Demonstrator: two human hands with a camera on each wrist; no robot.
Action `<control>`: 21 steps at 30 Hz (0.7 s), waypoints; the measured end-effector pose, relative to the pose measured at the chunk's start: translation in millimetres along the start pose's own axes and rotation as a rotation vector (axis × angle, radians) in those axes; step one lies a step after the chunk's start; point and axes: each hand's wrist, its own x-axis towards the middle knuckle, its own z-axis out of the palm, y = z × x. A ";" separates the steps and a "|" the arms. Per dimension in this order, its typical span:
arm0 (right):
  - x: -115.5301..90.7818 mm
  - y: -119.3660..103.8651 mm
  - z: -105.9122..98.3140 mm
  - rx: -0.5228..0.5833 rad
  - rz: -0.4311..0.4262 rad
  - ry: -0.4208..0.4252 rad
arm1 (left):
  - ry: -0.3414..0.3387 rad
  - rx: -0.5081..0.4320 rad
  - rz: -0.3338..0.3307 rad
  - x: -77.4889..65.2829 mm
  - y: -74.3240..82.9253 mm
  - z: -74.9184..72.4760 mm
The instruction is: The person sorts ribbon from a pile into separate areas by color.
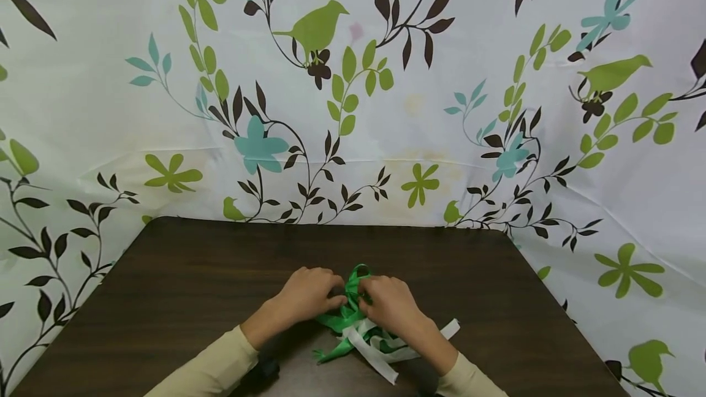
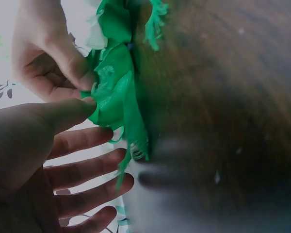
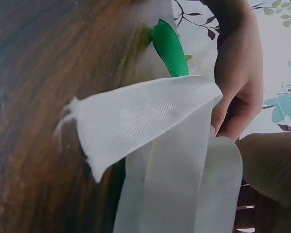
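A bundle of green ribbon (image 1: 352,317) lies on the dark table between my hands, a loop of it standing up at the far side. My right hand (image 1: 391,305) pinches the green ribbon between thumb and curled fingers, as the left wrist view shows. From the other side, my left hand (image 2: 82,174) has its thumb tip at the ribbon's edge, its fingers spread and nearly straight. White ribbon (image 3: 145,116) with a frayed end trails from the bundle below my right hand. A frayed green end (image 2: 136,148) hangs near my left fingertips.
The dark wooden table (image 1: 220,268) reaches back to a white cloth (image 1: 386,109) printed with birds, leaves and flowers. A small black object (image 1: 266,371) shows beside my left sleeve at the near edge of the view.
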 end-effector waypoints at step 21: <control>-6.4 -5.7 -34.0 0.148 -0.016 0.170 | 0.119 -0.206 -0.103 -1.9 18.0 -13.4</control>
